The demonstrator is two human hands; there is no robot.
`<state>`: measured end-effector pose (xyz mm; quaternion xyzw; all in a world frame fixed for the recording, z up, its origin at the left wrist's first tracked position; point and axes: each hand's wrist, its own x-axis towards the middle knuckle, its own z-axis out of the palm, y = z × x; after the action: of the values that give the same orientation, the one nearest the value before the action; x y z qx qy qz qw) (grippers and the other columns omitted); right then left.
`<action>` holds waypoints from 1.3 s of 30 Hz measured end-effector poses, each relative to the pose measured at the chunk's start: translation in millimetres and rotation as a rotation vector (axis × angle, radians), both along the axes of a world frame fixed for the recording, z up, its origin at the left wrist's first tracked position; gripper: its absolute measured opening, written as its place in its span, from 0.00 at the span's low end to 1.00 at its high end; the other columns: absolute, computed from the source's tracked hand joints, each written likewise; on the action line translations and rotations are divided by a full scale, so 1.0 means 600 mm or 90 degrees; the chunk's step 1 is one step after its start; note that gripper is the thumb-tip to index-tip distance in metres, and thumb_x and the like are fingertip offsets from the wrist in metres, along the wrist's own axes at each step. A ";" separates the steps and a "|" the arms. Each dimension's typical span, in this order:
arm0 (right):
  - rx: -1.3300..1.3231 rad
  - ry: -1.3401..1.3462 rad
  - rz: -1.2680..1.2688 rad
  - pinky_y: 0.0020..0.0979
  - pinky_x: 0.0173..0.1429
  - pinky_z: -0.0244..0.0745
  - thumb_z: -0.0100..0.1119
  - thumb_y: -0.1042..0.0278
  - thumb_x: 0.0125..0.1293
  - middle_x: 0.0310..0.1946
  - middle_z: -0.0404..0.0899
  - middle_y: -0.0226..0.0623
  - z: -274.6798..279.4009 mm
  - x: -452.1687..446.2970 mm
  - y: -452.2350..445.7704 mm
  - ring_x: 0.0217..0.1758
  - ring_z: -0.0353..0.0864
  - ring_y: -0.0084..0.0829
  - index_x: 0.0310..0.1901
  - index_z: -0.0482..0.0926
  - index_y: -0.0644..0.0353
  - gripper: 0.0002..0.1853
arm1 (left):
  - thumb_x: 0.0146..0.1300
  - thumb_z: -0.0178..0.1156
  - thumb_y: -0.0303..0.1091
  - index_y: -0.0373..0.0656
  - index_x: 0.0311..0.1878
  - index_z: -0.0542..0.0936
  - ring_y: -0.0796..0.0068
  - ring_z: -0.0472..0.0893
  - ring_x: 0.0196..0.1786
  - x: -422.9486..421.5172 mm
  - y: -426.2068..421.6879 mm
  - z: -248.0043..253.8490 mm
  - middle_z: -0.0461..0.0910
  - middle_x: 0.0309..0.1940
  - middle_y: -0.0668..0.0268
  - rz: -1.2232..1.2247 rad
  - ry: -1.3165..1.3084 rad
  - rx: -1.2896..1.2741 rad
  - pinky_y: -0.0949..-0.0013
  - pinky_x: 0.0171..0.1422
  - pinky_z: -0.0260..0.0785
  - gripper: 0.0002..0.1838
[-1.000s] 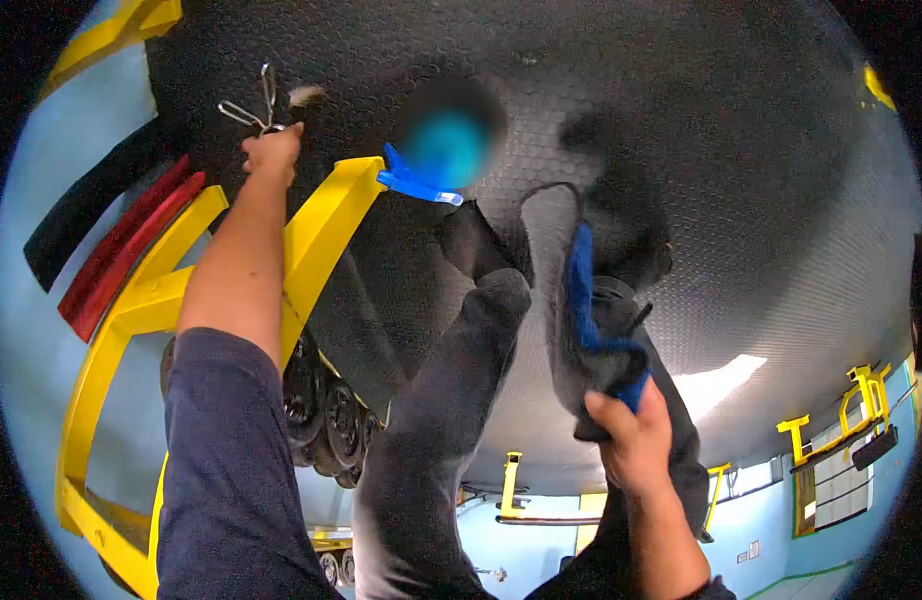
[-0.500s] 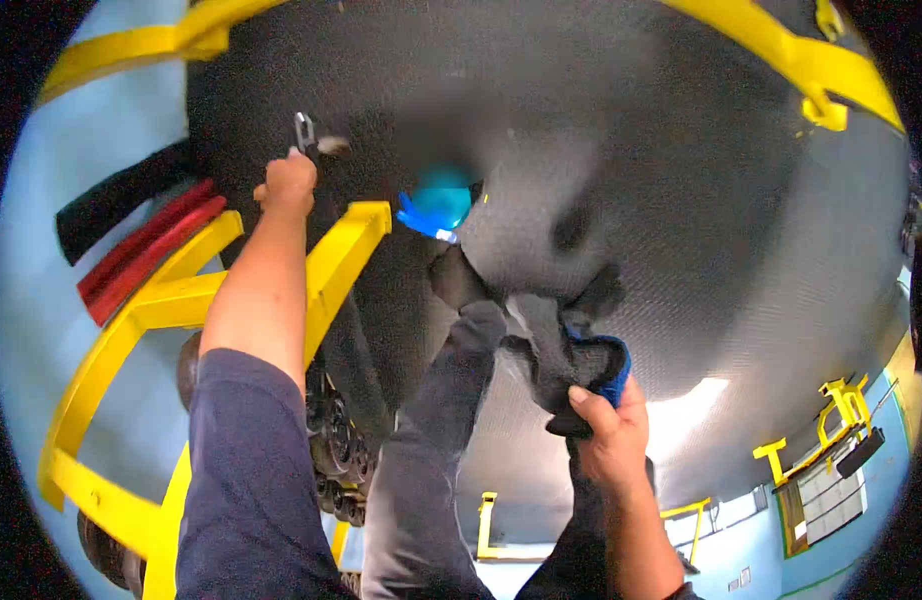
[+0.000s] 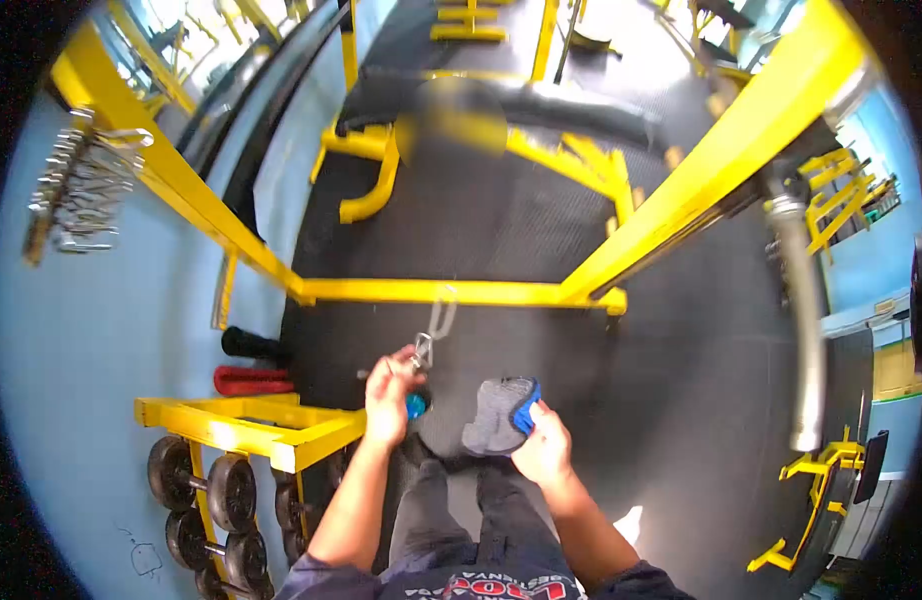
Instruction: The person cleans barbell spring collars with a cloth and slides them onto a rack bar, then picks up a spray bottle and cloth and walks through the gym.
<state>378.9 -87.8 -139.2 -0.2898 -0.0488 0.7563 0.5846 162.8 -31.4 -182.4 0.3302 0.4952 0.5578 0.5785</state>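
Observation:
My left hand [image 3: 387, 400] is closed on a metal carabiner [image 3: 423, 350]. A second, blurred metal link [image 3: 443, 312] extends beyond it; I cannot tell whether the two are joined. In my right hand [image 3: 544, 450] is a grey cloth [image 3: 494, 418] with a blue edge, pinched by the thumb and fingers and hanging to the left. Close to my left hand, a small teal-blue object [image 3: 416, 405] shows low by my feet, its kind unclear.
Yellow rack posts [image 3: 721, 150] rise on both sides, joined by a low crossbar [image 3: 431, 291]. Several metal clips [image 3: 91, 190] hang at the upper left. A dumbbell rack [image 3: 291, 440] stands at the left, below red and black pads [image 3: 253, 380]. A black bench [image 3: 581, 105] lies beyond the crossbar.
My view has swung up from the floor to the rack. My left hand has come in from far out on the left, still holding the carabiner. The cloth stays in my right hand.

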 end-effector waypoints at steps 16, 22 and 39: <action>0.146 -0.311 -0.048 0.26 0.37 0.76 0.63 0.82 0.56 0.31 0.77 0.30 0.153 -0.083 -0.053 0.32 0.77 0.21 0.38 0.72 0.61 0.11 | 0.51 0.69 0.34 0.36 0.40 0.78 0.67 0.80 0.35 0.094 -0.220 0.221 0.79 0.31 0.57 -0.001 0.414 0.167 0.66 0.41 0.73 0.16; 0.197 -0.284 -0.074 0.25 0.36 0.76 0.66 0.79 0.56 0.29 0.77 0.27 0.201 -0.118 -0.063 0.29 0.76 0.18 0.34 0.74 0.59 0.09 | 0.50 0.70 0.32 0.35 0.40 0.79 0.71 0.81 0.34 0.039 -0.249 0.269 0.80 0.32 0.57 0.010 0.367 0.213 0.70 0.40 0.75 0.16; 0.164 -0.237 -0.165 0.27 0.43 0.75 0.62 0.82 0.59 0.32 0.76 0.27 0.180 -0.157 -0.144 0.34 0.76 0.21 0.39 0.72 0.57 0.11 | 0.49 0.72 0.28 0.38 0.48 0.74 0.74 0.77 0.45 -0.108 -0.235 0.367 0.76 0.44 0.64 -0.097 0.083 0.449 0.69 0.51 0.70 0.23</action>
<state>284.8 -174.3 -31.1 -0.3507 -0.2137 0.5966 0.6895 98.2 -172.7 38.1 0.5801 0.2822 0.6273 0.4363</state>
